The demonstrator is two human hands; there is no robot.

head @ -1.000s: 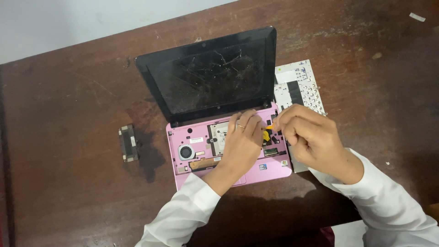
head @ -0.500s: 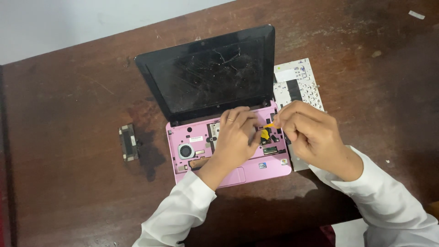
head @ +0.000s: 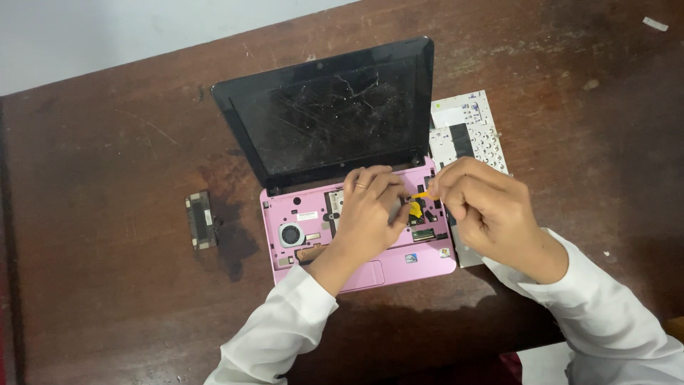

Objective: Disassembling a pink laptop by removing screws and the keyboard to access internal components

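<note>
A small pink laptop [head: 426, 263] lies open on a dark wooden table [head: 107, 142], its black screen [head: 335, 114] scratched and its keyboard deck removed, exposing a round fan [head: 291, 234] and circuit parts. My left hand [head: 370, 210] rests flat on the exposed inside, fingers bent, touching the parts near the middle. My right hand [head: 477, 207] pinches a thin orange-handled tool [head: 424, 194], its tip pointing at a yellow piece [head: 415, 208] inside the laptop. Both arms wear white sleeves.
The removed keyboard [head: 470, 135] lies upside down to the right of the laptop, partly under my right hand. A small dark rectangular part [head: 200, 219] sits on the table to the left. A pale wall [head: 85, 36] borders the table's far edge.
My left hand has shifted slightly left across the laptop's inside. The right hand stays on the tool near the yellow piece.
</note>
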